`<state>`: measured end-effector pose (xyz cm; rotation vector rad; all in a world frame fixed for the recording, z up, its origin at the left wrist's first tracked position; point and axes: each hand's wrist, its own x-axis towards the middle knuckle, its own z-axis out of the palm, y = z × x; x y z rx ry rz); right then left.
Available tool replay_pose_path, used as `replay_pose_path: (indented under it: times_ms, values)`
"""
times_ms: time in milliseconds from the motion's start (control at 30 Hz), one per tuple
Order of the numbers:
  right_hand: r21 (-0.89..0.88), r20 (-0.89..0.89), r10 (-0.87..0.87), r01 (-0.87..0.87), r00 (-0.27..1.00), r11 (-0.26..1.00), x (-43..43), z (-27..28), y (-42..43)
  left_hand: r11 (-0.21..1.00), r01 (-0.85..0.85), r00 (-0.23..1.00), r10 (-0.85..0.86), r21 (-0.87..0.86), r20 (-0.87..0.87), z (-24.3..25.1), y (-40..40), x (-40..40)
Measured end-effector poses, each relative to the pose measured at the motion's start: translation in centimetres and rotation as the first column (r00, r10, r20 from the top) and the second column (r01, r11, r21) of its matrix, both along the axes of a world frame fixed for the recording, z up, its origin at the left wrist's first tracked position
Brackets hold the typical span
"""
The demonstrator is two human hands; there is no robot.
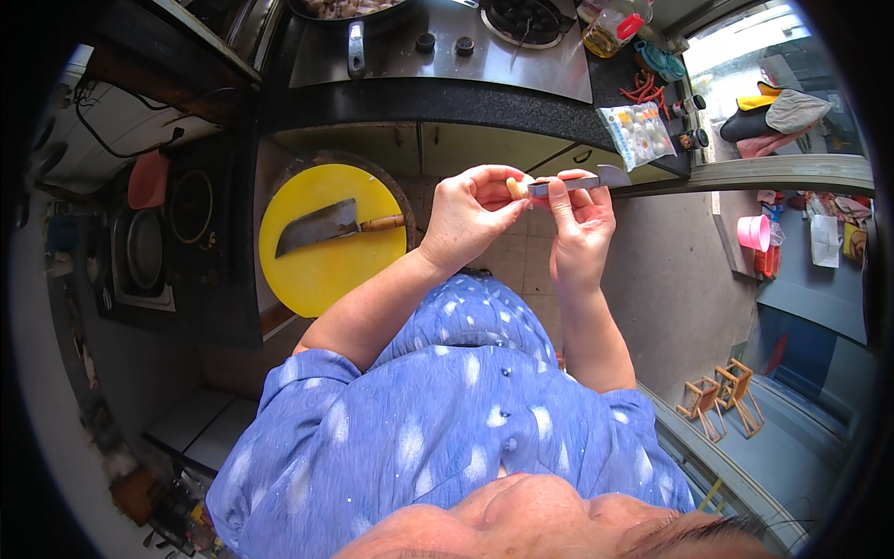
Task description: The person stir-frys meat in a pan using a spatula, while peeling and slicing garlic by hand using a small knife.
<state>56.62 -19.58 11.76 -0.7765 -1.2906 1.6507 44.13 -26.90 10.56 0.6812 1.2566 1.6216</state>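
Between the fingertips of my left hand (475,213) is a small pale piece of food (517,188), perhaps ginger or garlic. My right hand (581,227) grips a small metal tool (564,184), which looks like a peeler or a small knife; its near end meets the pale piece. A wider, pointed metal part (613,176) shows past my right fingers. To the left of my hands, a cleaver (318,227) with a wooden handle lies flat on a round yellow cutting board (328,279).
Ahead is a gas stove (405,66) with a pan (380,21) of chopped meat, its handle towards me. On the counter's right stand an oil bottle (602,40), red chillies (644,91), a plastic bag of garlic (637,134) and jars (691,138). A sink (143,248) is at left.
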Motion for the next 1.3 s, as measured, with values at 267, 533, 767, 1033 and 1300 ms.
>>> replay_pose_path:
  times_ms: [267, 533, 767, 1033, 1300]
  values:
    - [-0.046, -0.062, 0.014, -0.017, 0.998, 0.999, 1.4, 1.7, 2.0, 0.999, 0.017, 0.984, -0.021, 0.028, 0.177, -1.6, 0.1, -1.1]
    - [0.480, 0.758, -0.174, -0.359, 0.628, 0.800, 4.2, -2.1, 9.2, 0.998, 0.005, 0.945, -0.025, 0.061, 0.325, -2.4, -0.3, -1.6]
    - [0.206, 0.222, 0.032, -0.079, 0.975, 0.975, 0.6, 0.7, 2.8, 1.000, 0.019, 0.968, -0.017, -0.005, 0.251, -2.5, -0.4, -2.1]
    - [0.536, 0.301, -0.048, -0.128, 0.952, 0.835, 0.0, -0.3, 1.0, 0.998, 0.066, 0.960, -0.069, 0.023, 0.272, -2.4, -0.4, -1.9]
    - [0.483, 0.259, -0.143, 0.000, 0.955, 0.875, -0.4, -1.3, 1.2, 0.997, 0.049, 0.957, -0.065, 0.064, 0.284, -2.8, 0.0, -1.8]
